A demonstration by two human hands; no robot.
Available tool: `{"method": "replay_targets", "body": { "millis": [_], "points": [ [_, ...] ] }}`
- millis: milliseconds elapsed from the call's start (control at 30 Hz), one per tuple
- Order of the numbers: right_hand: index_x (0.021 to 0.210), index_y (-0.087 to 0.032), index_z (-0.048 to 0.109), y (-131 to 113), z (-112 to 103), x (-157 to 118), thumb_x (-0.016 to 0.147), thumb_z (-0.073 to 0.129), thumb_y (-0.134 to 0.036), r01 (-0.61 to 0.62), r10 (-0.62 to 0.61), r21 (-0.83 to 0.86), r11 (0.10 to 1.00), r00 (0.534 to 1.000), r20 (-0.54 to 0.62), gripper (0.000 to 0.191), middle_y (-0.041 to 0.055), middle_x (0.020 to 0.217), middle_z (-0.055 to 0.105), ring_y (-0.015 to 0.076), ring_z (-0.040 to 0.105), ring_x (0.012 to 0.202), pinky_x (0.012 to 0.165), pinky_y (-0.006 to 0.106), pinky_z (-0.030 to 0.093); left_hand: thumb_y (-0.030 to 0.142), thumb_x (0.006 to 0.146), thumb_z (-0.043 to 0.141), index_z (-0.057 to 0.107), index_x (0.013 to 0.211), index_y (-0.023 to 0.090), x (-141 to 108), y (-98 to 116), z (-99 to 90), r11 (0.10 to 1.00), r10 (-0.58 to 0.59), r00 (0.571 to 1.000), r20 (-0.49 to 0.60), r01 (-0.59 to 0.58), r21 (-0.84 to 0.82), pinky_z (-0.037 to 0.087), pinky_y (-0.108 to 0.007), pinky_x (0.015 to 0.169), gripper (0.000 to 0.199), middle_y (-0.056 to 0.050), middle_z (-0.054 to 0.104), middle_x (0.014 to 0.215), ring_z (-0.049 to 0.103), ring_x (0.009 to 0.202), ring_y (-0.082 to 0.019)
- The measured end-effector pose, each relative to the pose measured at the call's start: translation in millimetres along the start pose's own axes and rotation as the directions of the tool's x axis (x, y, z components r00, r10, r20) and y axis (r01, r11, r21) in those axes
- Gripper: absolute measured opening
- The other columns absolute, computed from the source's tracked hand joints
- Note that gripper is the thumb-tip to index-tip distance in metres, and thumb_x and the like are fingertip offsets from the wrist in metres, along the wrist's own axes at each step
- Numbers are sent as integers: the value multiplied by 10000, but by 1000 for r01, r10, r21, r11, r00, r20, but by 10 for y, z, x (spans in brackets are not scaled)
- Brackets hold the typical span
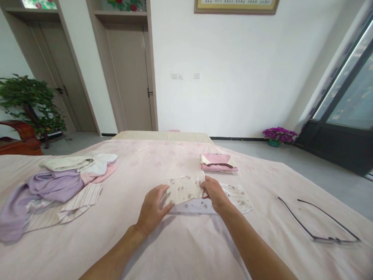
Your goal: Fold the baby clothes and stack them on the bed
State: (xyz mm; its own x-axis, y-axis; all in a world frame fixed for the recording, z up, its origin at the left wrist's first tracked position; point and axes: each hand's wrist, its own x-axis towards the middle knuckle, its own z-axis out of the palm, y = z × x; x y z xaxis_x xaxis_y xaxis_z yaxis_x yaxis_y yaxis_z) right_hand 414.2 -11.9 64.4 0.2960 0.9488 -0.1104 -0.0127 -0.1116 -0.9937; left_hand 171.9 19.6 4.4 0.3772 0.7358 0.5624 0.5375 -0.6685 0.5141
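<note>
A cream garment (184, 189) with a small brown print lies partly folded in front of me, its lower layer spread flat on the pink bed cover. My left hand (155, 204) grips the left end of the raised flap, thumb in front and fingers behind. At the flap's right end, my right hand (214, 193) pinches the cloth between thumb and fingers. The flap is lifted a little above the layer beneath it. To the right of my right hand, more of the printed cloth (238, 197) lies flat. What kind of garment it is I cannot tell.
Just beyond my hands sits a folded pink garment stack (218, 163). A loose heap of clothes (58, 184), purple, white and striped, lies at the left. Black-framed glasses (330, 239) rest at the right on the pink cover (176, 254).
</note>
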Motion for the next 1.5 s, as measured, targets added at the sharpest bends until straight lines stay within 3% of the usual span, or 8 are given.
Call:
{"method": "replay_targets", "body": {
  "millis": [100, 333, 533, 733, 867, 1233, 1500],
  "points": [
    [718, -186, 537, -62, -189, -28, 510, 468, -204, 16, -16, 25, 1000, 1000, -8, 219, -53, 554, 510, 88, 435, 486, 448, 197, 332, 357, 759, 698, 470, 1359, 218, -32, 16, 156, 983, 113, 989, 94, -125, 137, 324, -501, 1107, 656, -109, 498, 1401, 406, 1325, -312],
    [898, -185, 613, -162, -501, -66, 586, 513, -218, 10, -10, 0, 1000, 1000, 4, 330, -19, 674, 611, 108, 509, 553, 481, 205, 380, 58, 749, 521, 508, 1341, 184, -21, -16, 365, 960, 92, 983, 161, -130, 246, 336, -465, 1125, 605, -104, 485, 1421, 389, 1348, -265],
    [1009, -177, 613, 0, -835, -48, 743, 504, -280, 64, -90, -352, 934, 994, -57, 307, 3, 713, 631, 122, 545, 550, 423, 198, 378, 78, 831, 476, 474, 1381, 217, -73, -35, 400, 945, 165, 958, 234, -222, 241, 345, -459, 1135, 567, -77, 457, 1456, 324, 1399, -247],
    [1086, -192, 630, 284, -1157, -43, 820, 503, -277, 4, -165, -695, 719, 972, -165, 307, 14, 771, 663, 118, 553, 579, 489, 205, 362, 87, 885, 431, 430, 1415, 246, -78, -63, 430, 917, 256, 907, 334, -337, 214, 347, -447, 1146, 553, -56, 384, 1511, 242, 1438, -234],
    [1039, -203, 668, 383, -1225, -63, 823, 551, -292, -37, -206, -812, 583, 960, -191, 262, 14, 780, 659, 139, 566, 686, 589, 230, 343, 69, 884, 419, 387, 1445, 263, -80, -72, 423, 908, 267, 891, 368, -360, 213, 347, -448, 1150, 594, -46, 350, 1533, 222, 1445, -228],
    [1212, -255, 594, 457, -1289, -134, 862, 515, -330, -83, -232, -876, 476, 949, -216, 367, 23, 885, 691, 181, 609, 792, 637, 262, 329, 196, 942, 425, 389, 1453, 285, -66, 12, 366, 899, 295, 865, 405, -395, 188, 328, -449, 1155, 520, -47, 309, 1553, 222, 1445, -241],
    [1281, -243, 537, 494, -1287, -166, 876, 497, -342, -97, -221, -921, 378, 956, -191, 418, 55, 967, 698, 223, 622, 884, 679, 290, 343, 441, 955, 452, 272, 1501, 326, -60, 64, 297, 902, 272, 818, 506, -400, 163, 266, -470, 1161, 586, -46, 172, 1599, 124, 1465, -276]
  ]
}}
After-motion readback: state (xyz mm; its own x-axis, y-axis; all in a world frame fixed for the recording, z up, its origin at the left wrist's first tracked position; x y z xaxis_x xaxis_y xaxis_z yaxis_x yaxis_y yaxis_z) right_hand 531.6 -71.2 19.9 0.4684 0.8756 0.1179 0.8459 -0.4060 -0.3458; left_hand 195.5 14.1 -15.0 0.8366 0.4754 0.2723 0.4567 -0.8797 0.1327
